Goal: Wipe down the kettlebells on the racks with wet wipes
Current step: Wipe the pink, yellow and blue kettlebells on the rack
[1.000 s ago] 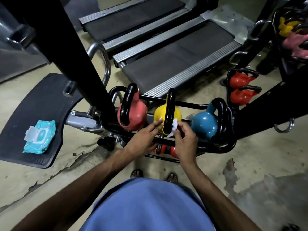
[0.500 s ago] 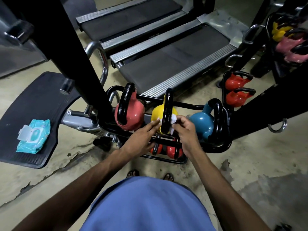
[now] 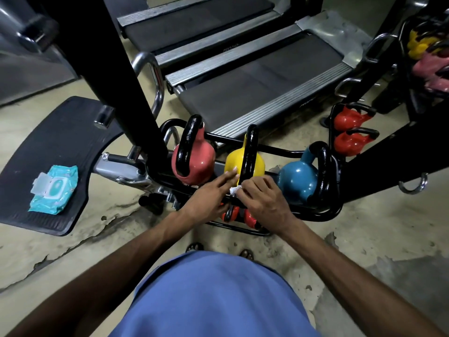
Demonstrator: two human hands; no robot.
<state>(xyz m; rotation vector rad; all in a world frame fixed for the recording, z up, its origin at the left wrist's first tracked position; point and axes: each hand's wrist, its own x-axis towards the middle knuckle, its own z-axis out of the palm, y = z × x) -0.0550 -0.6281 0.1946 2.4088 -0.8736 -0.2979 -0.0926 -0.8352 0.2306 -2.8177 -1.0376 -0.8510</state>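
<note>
Three kettlebells with black handles stand on a low black rack (image 3: pixel 323 212): a pink kettlebell (image 3: pixel 201 161), a yellow kettlebell (image 3: pixel 234 161) and a blue kettlebell (image 3: pixel 297 178). My right hand (image 3: pixel 264 198) pinches a crumpled white wet wipe (image 3: pixel 234 190) against the near, lower end of the yellow kettlebell's handle. The straight fingers of my left hand (image 3: pixel 210 197) touch the left side of the yellow bell. Orange kettlebells (image 3: pixel 229 214) on the rack's lower level are mostly hidden under my hands.
A teal pack of wet wipes (image 3: pixel 54 189) lies with its lid open on a black rubber footplate (image 3: pixel 48 147) at left. A thick black post (image 3: pixel 121 76) rises beside the rack. Two treadmills (image 3: pixel 255 76) lie behind. More kettlebells: red ones (image 3: pixel 351 131) and a rack (image 3: pixel 427 57) at right.
My right hand has slid the wipe down the yellow kettlebell's handle toward its near end. My left hand stays against the yellow bell.
</note>
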